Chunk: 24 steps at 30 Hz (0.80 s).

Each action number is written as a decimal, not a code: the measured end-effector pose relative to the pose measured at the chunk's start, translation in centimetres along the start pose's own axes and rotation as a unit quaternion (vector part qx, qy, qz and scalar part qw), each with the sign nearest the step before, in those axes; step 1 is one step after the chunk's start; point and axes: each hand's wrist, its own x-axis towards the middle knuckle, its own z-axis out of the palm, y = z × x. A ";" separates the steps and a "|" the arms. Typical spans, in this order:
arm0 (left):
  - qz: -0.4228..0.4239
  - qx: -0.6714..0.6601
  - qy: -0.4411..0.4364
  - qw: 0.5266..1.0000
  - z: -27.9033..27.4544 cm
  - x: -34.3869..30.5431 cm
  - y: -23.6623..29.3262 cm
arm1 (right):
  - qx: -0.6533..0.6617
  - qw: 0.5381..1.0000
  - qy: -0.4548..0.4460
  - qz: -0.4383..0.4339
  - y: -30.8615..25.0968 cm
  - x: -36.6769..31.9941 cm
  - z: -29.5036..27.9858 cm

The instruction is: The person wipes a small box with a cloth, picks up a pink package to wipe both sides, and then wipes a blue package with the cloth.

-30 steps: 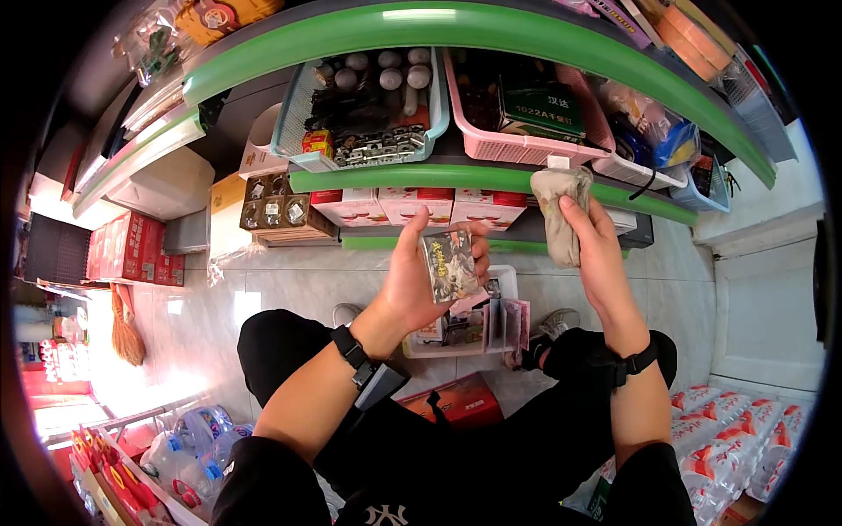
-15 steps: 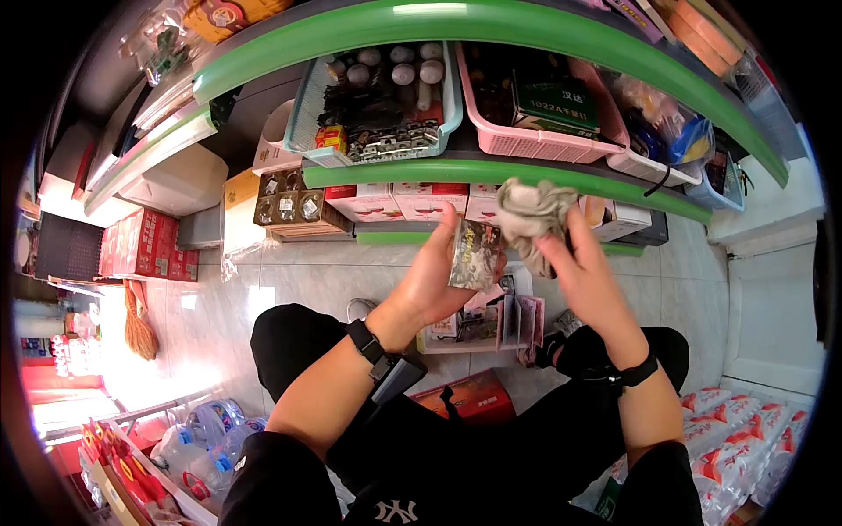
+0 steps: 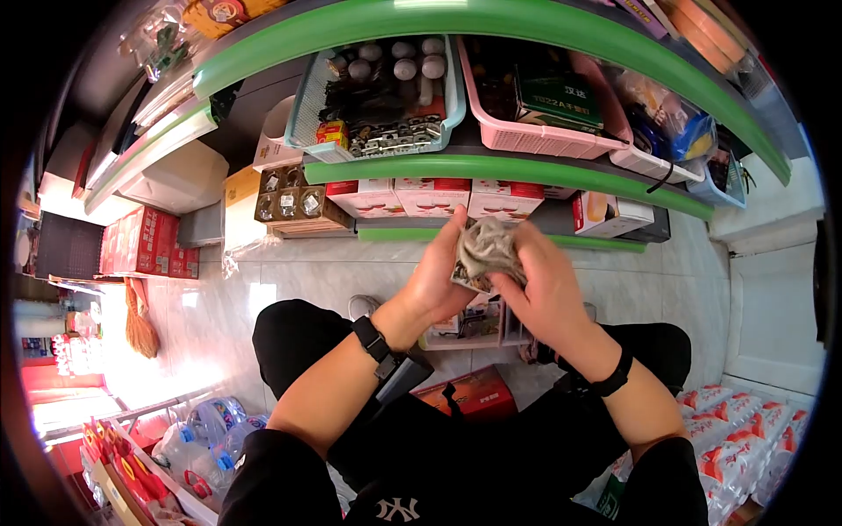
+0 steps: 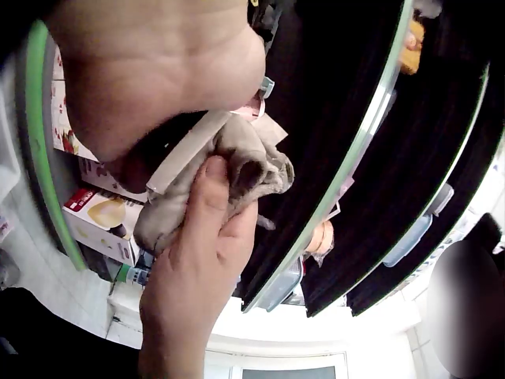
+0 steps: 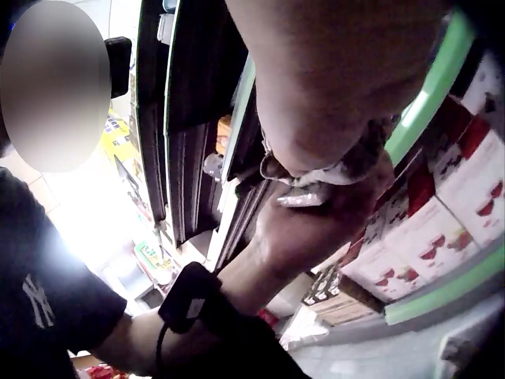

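Note:
My left hand (image 3: 434, 282) grips a small flat box (image 3: 470, 280) with a dark, patterned printed face, in front of the lower shelf. In my right hand (image 3: 554, 294) is a crumpled grey-beige cloth (image 3: 488, 248), bunched over the box so that most of its face is hidden. The left wrist view shows the right thumb pressing the folded cloth (image 4: 246, 154) against the box's pale edge (image 4: 185, 154). Below both hands a clear plastic bin (image 3: 465, 337) holding small packs stands on the floor, partly covered by the right hand.
Green-edged shelves (image 3: 509, 171) rise in front, carrying a blue basket (image 3: 307, 149) and a pink basket (image 3: 544, 140) of goods. White and red boxes (image 3: 434, 200) line the lower shelf. A red box (image 3: 478, 392) lies between the legs; wrapped packs (image 3: 737, 447) stand at right.
The right hand has brought the cloth down and left onto the box in the left hand. The cloth, hanging long before, is now bunched, and the box's printed face is mostly covered.

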 end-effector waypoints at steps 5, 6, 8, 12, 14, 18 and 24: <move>-0.017 -0.032 -0.019 0.999 -0.7 -0.6 0.6 | -0.006 0.999 -0.044 -0.030 -1.5 -0.7 0.1; -0.024 -0.032 0.003 0.999 -0.8 -0.5 0.4 | -0.021 0.999 -0.027 -0.028 -1.3 -0.6 0.3; -0.040 -0.034 0.045 0.998 -0.8 -0.2 -0.3 | -0.053 0.998 0.008 -0.023 -0.4 -0.2 0.4; -0.041 -0.004 -0.023 0.999 0.0 -0.1 -0.9 | -0.028 0.996 0.077 0.028 0.8 1.5 -0.4; -0.038 -0.009 -0.046 0.998 0.1 -0.1 -0.9 | -0.007 0.997 0.070 0.041 0.4 1.6 -0.6; -0.020 0.008 0.043 0.999 0.6 -0.2 -0.9 | 0.025 0.999 0.032 0.010 -0.7 0.6 -0.2; -0.034 -0.083 -0.018 0.996 -2.9 1.4 0.1 | 0.060 0.992 -0.101 -0.035 -2.7 -0.5 -0.7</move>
